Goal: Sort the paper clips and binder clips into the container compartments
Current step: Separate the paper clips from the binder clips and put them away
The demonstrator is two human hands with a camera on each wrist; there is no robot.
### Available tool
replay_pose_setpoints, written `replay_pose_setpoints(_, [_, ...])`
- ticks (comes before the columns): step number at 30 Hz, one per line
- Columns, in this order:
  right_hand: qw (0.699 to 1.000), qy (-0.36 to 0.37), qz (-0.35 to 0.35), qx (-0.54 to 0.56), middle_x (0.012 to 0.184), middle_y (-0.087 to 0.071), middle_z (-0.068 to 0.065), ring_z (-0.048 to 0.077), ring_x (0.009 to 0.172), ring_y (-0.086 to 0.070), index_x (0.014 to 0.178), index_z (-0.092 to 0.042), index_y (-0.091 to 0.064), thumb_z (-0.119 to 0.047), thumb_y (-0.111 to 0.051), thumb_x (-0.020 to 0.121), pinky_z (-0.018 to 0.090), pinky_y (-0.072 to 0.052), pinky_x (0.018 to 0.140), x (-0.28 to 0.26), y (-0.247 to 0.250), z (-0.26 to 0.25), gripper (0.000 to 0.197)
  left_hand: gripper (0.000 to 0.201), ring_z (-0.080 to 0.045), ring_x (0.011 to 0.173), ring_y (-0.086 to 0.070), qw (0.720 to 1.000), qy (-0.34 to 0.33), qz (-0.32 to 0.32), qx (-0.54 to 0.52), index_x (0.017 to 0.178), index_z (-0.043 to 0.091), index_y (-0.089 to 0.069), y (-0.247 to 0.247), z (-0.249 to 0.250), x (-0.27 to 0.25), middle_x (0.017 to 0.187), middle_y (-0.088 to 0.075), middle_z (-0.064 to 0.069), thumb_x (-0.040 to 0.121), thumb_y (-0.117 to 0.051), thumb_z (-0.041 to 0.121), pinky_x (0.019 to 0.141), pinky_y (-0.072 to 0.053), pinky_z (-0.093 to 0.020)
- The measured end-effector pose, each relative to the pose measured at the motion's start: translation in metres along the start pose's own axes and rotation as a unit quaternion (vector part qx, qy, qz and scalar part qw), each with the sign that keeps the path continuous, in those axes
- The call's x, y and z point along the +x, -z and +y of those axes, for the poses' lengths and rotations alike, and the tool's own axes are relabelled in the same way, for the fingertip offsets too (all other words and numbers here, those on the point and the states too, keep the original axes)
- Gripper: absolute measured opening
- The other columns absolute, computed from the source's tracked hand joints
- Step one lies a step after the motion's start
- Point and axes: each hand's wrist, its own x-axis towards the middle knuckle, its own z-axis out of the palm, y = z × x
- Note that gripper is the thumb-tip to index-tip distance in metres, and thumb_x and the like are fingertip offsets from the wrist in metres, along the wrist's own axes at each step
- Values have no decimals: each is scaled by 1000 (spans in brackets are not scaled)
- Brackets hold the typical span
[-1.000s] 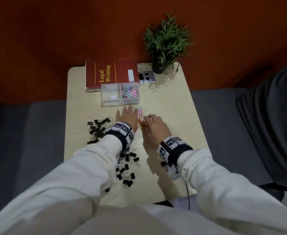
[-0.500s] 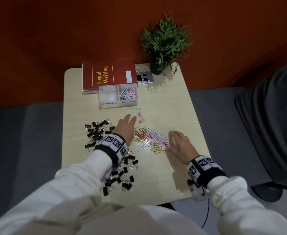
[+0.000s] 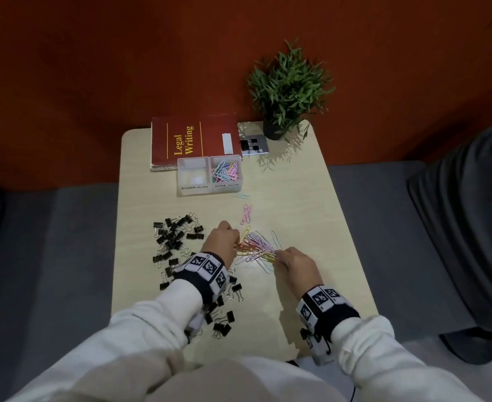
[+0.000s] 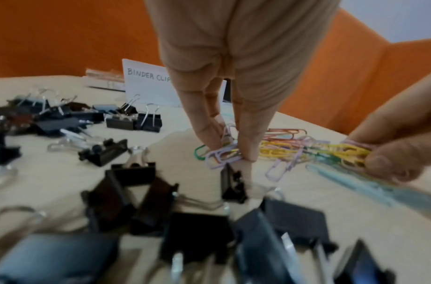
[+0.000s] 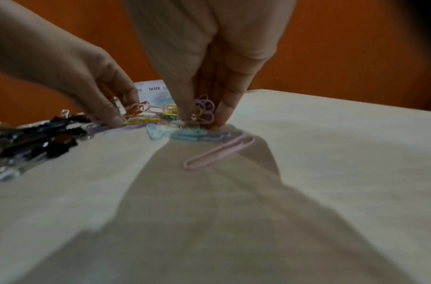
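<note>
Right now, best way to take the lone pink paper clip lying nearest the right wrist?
Pinch the pink paper clip across its two long wires near the middle, coming straight down: it lies flat on the table, apart from the pile, so no edge is raised.

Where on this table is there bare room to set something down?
Free: the right side of the table, between plant and right hand; also left of the container. Crowded: binder clips left, paper clips centre.
</note>
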Motion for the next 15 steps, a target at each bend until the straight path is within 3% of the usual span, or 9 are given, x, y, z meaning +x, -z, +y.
replay_pose_setpoints(4, [997, -32, -36, -54, 89, -67, 15, 34, 82, -63, 103, -13, -62, -15, -50, 89, 35, -45, 65, 4, 13, -3, 19, 18, -26, 97, -61, 997, 50, 7, -50, 96, 12, -69, 10, 4, 3, 110, -61, -11, 84, -58, 3, 79, -48, -27])
replay_pose_setpoints(7, [997, -58, -19, -37, 94, -72, 11, 33, 87, -64, 113, -24, -58, -18, -52, 88, 36, -51, 70, 2, 23, -3, 27, 19, -23, 104, -62, 996, 67, -5, -66, 100, 13, -71, 19, 4, 3, 110, -68, -5, 85, -60, 9, 85, -50, -27])
replay_pose_setpoints(10, [996, -78, -21, -23, 92, -74, 7, 31, 87, -65, 103, -26, -63, -21, -56, 85, 36, -54, 72, 2, 34, -2, 21, 20, -20, 104, -64, 993, 86, -9, -86, 103, 15, -73, 28, -1, 0, 108, -72, -2, 85, -66, 18, 90, -52, -27])
replay_pose_setpoints(12, [996, -84, -30, -21, 90, -74, 5, 29, 87, -66, 98, -26, -68, -20, -59, 83, 35, -54, 72, 2, 39, -2, 19, 18, -19, 100, -66, 989, 98, 3, -115, 99, 14, -75, 35, -4, -2, 104, -73, -3, 83, -68, 14, 90, -52, -27])
replay_pose_setpoints(15, [996, -78, -37, -6, 87, -75, 3, 25, 85, -67, 93, -25, -70, -21, -63, 82, 32, -52, 71, 4, 43, -2, 14, 15, -14, 85, -66, 973, 116, 43, -192, 94, 10, -76, 55, -8, 1, 96, -75, -5, 79, -73, 11, 82, -52, -21])
